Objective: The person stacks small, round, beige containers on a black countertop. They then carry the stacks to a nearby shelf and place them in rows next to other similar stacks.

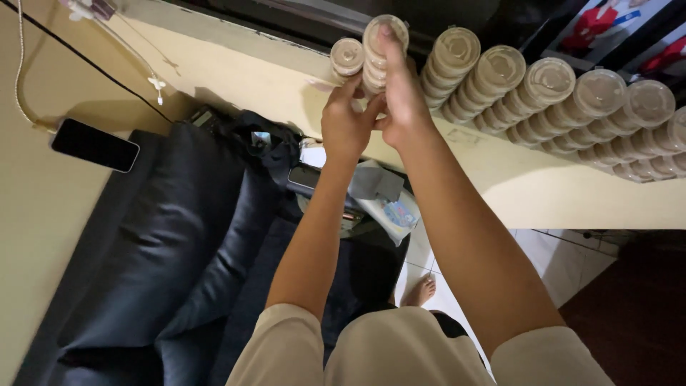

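Note:
Both my hands reach up to a cream counter ledge (pixel 543 193). My right hand (pixel 401 100) wraps around a tall stack of clear lidded round containers (pixel 379 43), with a fingertip on its top lid. My left hand (pixel 346 121) grips the lower part of the same stack from the left side. A shorter stack of the same containers (pixel 346 58) stands just left of it, touching my left fingers. To the right, several more stacks of these lidded containers (pixel 550 100) line the ledge in a row.
A black phone (pixel 94 145) lies on the cream surface at left, with a thin cable (pixel 78 61) running above it. Below sits a dark sofa (pixel 164 250) with a black bag (pixel 257 143) and small items. White floor tiles (pixel 564 264) and a bare foot (pixel 421 289) show underneath.

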